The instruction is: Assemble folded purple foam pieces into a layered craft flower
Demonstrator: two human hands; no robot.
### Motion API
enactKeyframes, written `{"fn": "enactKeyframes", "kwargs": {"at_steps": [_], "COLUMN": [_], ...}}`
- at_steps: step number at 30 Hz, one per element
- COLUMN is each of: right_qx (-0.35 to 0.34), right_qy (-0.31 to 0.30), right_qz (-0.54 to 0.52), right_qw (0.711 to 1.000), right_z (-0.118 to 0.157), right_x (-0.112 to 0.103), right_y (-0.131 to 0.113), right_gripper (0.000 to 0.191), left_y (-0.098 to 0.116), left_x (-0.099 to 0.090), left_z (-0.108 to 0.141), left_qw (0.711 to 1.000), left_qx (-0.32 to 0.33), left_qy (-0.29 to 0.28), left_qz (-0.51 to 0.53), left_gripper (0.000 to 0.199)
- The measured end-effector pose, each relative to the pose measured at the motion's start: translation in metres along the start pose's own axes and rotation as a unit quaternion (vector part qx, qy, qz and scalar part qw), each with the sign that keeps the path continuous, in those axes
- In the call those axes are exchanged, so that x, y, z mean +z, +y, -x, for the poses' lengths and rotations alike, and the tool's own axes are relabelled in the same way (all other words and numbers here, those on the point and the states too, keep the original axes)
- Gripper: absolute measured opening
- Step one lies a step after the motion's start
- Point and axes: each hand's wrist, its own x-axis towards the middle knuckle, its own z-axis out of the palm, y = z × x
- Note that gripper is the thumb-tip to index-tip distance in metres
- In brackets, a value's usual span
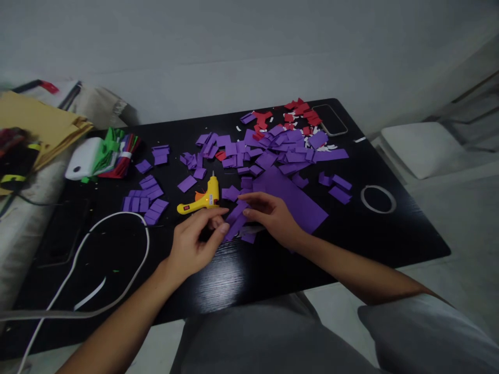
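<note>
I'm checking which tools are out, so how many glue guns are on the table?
1. The yellow glue gun lies on the black table, just beyond the left hand, near purple paper pieces. Another could be hidden, but none shows.

Both hands (197, 239) (275, 218) loosely curled

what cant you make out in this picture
All in the head view:
- left hand: some fingertips, hidden behind its own thumb
- whether either hand grips the purple strip or only touches it: too small and dim
- whitish material under the strip: mostly covered by purple paper and the right hand
- label on the yellow glue gun: too small to read
- white cable: ends cut off by the left edge
</note>
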Motion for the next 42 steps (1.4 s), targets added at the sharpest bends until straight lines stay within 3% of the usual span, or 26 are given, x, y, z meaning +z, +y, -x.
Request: {"fn": "enactKeyframes", "kwargs": {"at_steps": [6, 11, 16, 20, 24, 28, 34, 42], "right_qx": [0.000, -0.058, -0.149, -0.173, -0.182, -0.183, -0.113, -0.049], "right_qy": [-0.002, 0.006, 0.013, 0.013, 0.006, 0.005, -0.021, -0.089], "right_qz": [0.001, 0.082, 0.196, 0.210, 0.234, 0.215, 0.135, 0.065], "right_qw": [1.000, 0.995, 0.969, 0.962, 0.955, 0.959, 0.984, 0.993], "right_z": [-0.001, 0.002, 0.007, 0.009, 0.009, 0.007, 0.006, 0.005], "right_x": [-0.001, 0.000, 0.000, 0.000, -0.001, -0.001, 0.001, 0.000], "right_y": [0.005, 0.006, 0.006, 0.007, 0.008, 0.011, 0.008, 0.005], "right_gripper": [0.031, 0.032, 0.031, 0.033, 0.023, 0.020, 0.021, 0.018], "left_y": [-0.003, -0.002, 0.001, 0.003, 0.005, 0.003, -0.004, -0.005], "left_x": [0.004, 0.004, 0.002, 0.000, -0.002, -0.005, -0.010, -0.028], "left_z": [-0.002, -0.001, -0.003, -0.003, -0.003, -0.001, -0.001, -0.011], "left_qw": [0.998, 0.999, 0.998, 0.998, 0.998, 0.994, 0.987, 0.962], "left_qx": [0.013, 0.022, 0.049, 0.047, 0.055, 0.095, 0.110, 0.096], "left_qy": [-0.020, 0.006, 0.009, 0.015, 0.019, -0.011, -0.043, -0.215], "left_qz": [-0.059, -0.030, -0.032, -0.029, -0.015, 0.046, 0.113, 0.140], "left_gripper": [0.043, 0.032, 0.024, 0.020, 0.016, 0.021, 0.027, 0.048]}}
